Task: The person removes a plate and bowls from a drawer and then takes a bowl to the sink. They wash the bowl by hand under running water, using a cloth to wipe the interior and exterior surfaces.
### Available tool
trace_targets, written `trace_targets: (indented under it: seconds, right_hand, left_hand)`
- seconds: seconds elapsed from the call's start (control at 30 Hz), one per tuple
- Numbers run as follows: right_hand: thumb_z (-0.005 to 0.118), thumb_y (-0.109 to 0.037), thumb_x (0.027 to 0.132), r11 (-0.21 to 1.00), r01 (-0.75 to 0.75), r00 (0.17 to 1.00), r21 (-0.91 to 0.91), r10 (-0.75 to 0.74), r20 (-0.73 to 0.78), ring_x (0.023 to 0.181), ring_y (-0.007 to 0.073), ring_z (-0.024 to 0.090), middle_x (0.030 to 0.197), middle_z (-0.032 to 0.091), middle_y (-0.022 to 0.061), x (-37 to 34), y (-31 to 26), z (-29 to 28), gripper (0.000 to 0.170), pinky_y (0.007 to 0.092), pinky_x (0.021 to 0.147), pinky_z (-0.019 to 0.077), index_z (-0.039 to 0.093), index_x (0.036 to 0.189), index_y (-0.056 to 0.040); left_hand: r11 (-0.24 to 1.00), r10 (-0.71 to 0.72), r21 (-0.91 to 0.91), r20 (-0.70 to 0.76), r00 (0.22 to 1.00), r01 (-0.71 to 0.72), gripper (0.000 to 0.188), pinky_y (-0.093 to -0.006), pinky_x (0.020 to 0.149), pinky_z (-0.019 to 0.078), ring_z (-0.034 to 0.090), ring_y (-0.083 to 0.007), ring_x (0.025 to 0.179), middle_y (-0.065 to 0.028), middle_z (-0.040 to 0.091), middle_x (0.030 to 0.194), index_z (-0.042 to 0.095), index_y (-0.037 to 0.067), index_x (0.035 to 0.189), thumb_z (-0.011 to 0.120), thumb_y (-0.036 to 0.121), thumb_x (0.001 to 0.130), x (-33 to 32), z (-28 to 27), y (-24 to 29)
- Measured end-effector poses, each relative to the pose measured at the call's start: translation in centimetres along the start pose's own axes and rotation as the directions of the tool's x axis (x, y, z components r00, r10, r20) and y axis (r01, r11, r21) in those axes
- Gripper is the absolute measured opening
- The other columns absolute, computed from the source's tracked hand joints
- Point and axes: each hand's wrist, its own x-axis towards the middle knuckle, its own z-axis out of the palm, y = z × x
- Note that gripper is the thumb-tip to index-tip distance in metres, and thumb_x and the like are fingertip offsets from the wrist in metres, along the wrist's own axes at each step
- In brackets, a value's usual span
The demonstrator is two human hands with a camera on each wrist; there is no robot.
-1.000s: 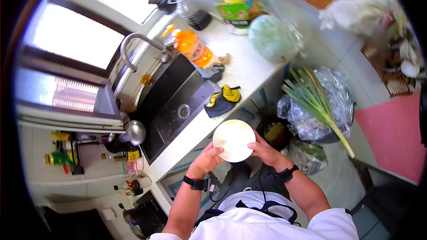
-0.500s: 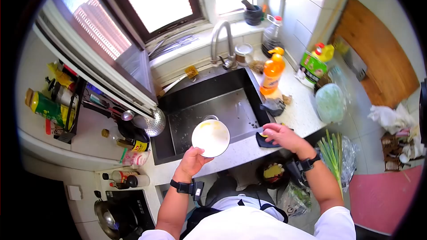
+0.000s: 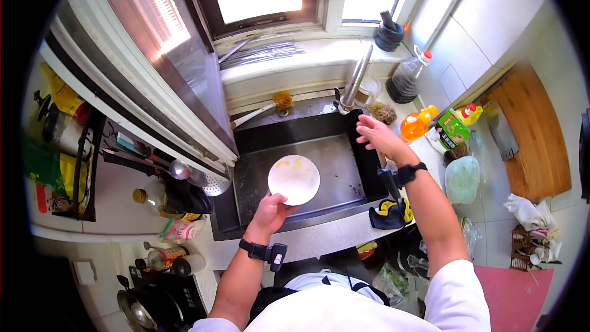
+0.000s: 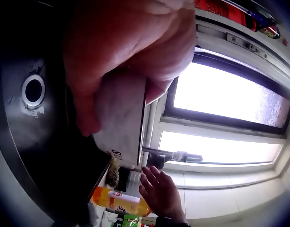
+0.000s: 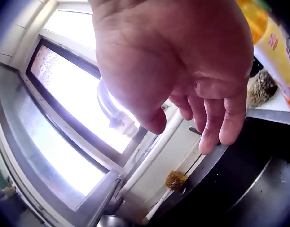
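Observation:
My left hand grips a white bowl by its near rim, thumb on top, over the dark sink. Yellow residue marks the bowl's inside. In the left wrist view the outside of the bowl shows dark lettering, with fingers along its wall. My right hand reaches over the sink's right side, close below the metal faucet. Nothing is in that hand; its fingers are extended and slightly bent in the right wrist view.
A yellow-headed brush lies behind the sink. An orange detergent bottle, a scrubber and a dark-filled jug stand to the right. Black-and-yellow gloves lie on the front counter. An open window sash juts in at left.
The view has turned to the sink. My right hand has let go of the bowl and moved forward to the faucet. The left hand has carried the bowl over the sink.

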Motion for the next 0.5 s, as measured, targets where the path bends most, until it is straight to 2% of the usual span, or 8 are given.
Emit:
trace_targets:
  seconds: [0.07, 0.13, 0.2, 0.23, 0.27, 0.37, 0.47, 0.5]
  right_hand:
    - [0.056, -0.024, 0.091, 1.000, -0.001, 1.000, 0.011, 0.001, -0.009, 0.089, 0.0098, 0.057, 0.124, 0.052, 0.0044, 3.3, -0.1, 0.8, 0.060, 0.0277, 0.071, 0.0467, 0.031, 0.142, -0.0068]
    - [0.056, -0.020, 0.089, 0.998, 0.062, 0.998, -0.017, -0.061, 0.027, 0.087, 0.0132, 0.056, 0.118, 0.056, 0.0060, 6.6, -0.8, 1.1, 0.051, 0.0308, 0.073, 0.0467, 0.039, 0.135, -0.0048]
    - [0.054, -0.023, 0.092, 0.982, 0.175, 0.984, -0.077, -0.178, -0.030, 0.084, 0.0103, 0.054, 0.115, 0.054, 0.0019, 9.6, -1.1, 1.2, 0.042, 0.0251, 0.066, 0.0447, 0.043, 0.131, -0.0137]
    - [0.058, -0.020, 0.089, 0.986, 0.167, 0.986, -0.019, -0.167, -0.001, 0.085, 0.0116, 0.053, 0.113, 0.053, 0.0045, 14.6, 2.0, 0.3, 0.042, 0.0255, 0.066, 0.0439, 0.044, 0.128, -0.0113]
    - [0.061, -0.019, 0.086, 0.929, 0.312, 0.949, -0.199, -0.313, 0.030, 0.084, 0.0129, 0.052, 0.116, 0.051, 0.0093, 16.2, 2.0, 0.1, 0.052, 0.0268, 0.068, 0.0446, 0.039, 0.132, -0.0063]
    - [0.064, -0.019, 0.080, 0.949, 0.280, 0.959, -0.142, -0.269, 0.091, 0.101, 0.0188, 0.054, 0.128, 0.050, 0.0191, 19.5, 3.1, 0.5, 0.071, 0.0307, 0.083, 0.0462, 0.030, 0.138, 0.0047]
    - [0.066, -0.011, 0.081, 0.784, 0.503, 0.810, -0.365, -0.574, -0.117, 0.092, 0.0182, 0.057, 0.103, 0.058, 0.0120, 20.8, 4.9, 2.4, 0.054, 0.0332, 0.077, 0.0481, 0.043, 0.129, 0.0008]
    - [0.066, -0.011, 0.081, 0.877, 0.426, 0.894, -0.221, -0.446, -0.048, 0.093, 0.0197, 0.057, 0.107, 0.057, 0.0122, 20.0, 3.9, 2.1, 0.062, 0.0337, 0.079, 0.0481, 0.037, 0.135, -0.0003]
  left_hand:
    - [1.000, -0.009, -0.018, -0.050, 0.999, 0.008, 0.049, -0.0416, 0.084, 0.0533, 0.061, -0.0233, 0.103, -0.0103, 0.058, 0.116, 0.045, 0.008, 0.129, 0.047, 0.004, 0.080, 0.8, 0.5, 0.2]
    - [1.000, -0.002, -0.004, -0.085, 0.996, 0.002, 0.051, -0.0413, 0.084, 0.0534, 0.061, -0.0236, 0.102, -0.0102, 0.058, 0.116, 0.042, 0.009, 0.131, 0.046, 0.003, 0.080, 1.7, 0.7, 0.0]
    - [1.000, 0.010, 0.004, -0.127, 0.992, -0.010, 0.054, -0.0414, 0.084, 0.0533, 0.061, -0.0240, 0.102, -0.0103, 0.058, 0.117, 0.040, 0.011, 0.133, 0.046, 0.002, 0.080, 2.6, 1.2, -0.1]
    - [1.000, 0.017, -0.001, -0.147, 0.989, -0.017, 0.055, -0.0413, 0.084, 0.0533, 0.061, -0.0243, 0.102, -0.0106, 0.057, 0.117, 0.039, 0.011, 0.134, 0.046, 0.002, 0.079, 2.9, 1.5, -0.2]
    - [1.000, 0.022, -0.002, -0.168, 0.985, -0.023, 0.057, -0.0413, 0.084, 0.0533, 0.061, -0.0246, 0.102, -0.0109, 0.057, 0.117, 0.038, 0.012, 0.134, 0.046, 0.002, 0.079, 3.3, 1.8, -0.4]
    - [0.999, 0.035, 0.015, -0.207, 0.978, -0.033, 0.058, -0.0396, 0.081, 0.0532, 0.059, -0.0237, 0.102, -0.0108, 0.055, 0.117, 0.035, 0.014, 0.134, 0.045, 0.001, 0.079, 4.5, 2.7, -0.8]
    - [0.998, 0.059, 0.030, -0.232, 0.971, -0.053, 0.057, -0.0389, 0.080, 0.0530, 0.059, -0.0232, 0.101, -0.0107, 0.055, 0.116, 0.034, 0.015, 0.133, 0.045, 0.001, 0.079, 5.7, 4.1, -1.1]
    - [0.998, 0.067, 0.033, -0.241, 0.968, -0.060, 0.057, -0.0390, 0.080, 0.0530, 0.060, -0.0233, 0.100, -0.0107, 0.055, 0.115, 0.033, 0.014, 0.132, 0.045, 0.001, 0.078, 6.0, 4.4, -1.2]
